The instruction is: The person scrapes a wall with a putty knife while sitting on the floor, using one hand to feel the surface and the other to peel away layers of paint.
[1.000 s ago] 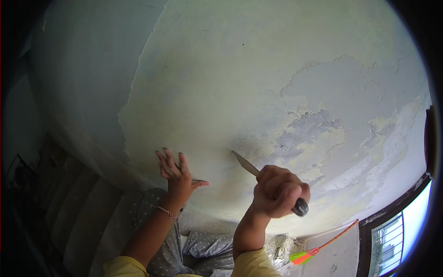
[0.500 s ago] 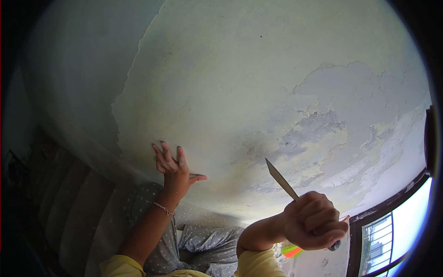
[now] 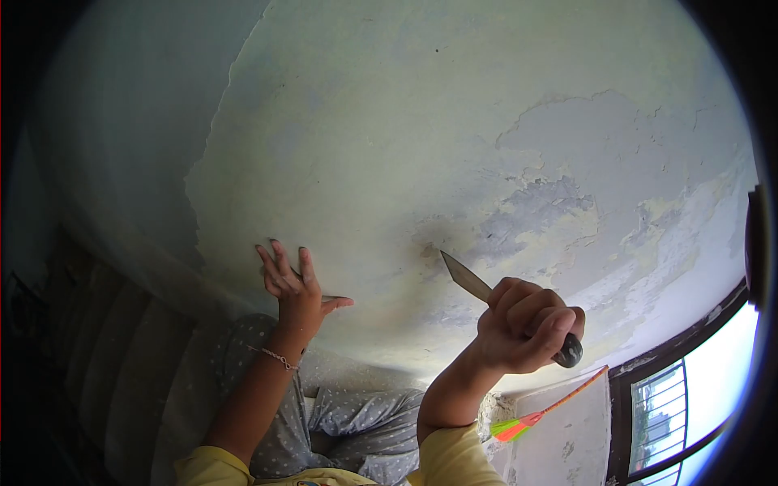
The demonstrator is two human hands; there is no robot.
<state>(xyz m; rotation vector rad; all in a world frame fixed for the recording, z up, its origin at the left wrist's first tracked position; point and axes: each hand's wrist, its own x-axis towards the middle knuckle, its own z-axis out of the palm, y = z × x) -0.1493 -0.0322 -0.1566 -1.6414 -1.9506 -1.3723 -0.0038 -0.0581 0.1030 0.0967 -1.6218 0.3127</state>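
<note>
A knife (image 3: pixel 468 278) with a long pointed blade and a dark rounded handle is in my right hand (image 3: pixel 528 326), whose fingers wrap tightly round the handle. Its tip points up and left, close to a brownish worn spot on the wall (image 3: pixel 340 146). Lower left, my left hand (image 3: pixel 293 285) lies against the pale wall with fingers and thumb spread, holding nothing. To the right of the blade, a patch of peeled paint (image 3: pixel 539 212) shows grey plaster with ragged, flaking edges.
Steps (image 3: pixel 138 364) run down the dark left side. Below my right arm, a broom (image 3: pixel 519 424) with orange and green bristles leans near a barred window (image 3: pixel 660 413). My legs in dotted grey trousers (image 3: pixel 365 421) are at the bottom, close to the wall.
My right hand with the knife has moved up and left, bringing the tip nearer the brownish spot. My left hand stays spread on the wall; the view has shifted slightly and more broom shows.
</note>
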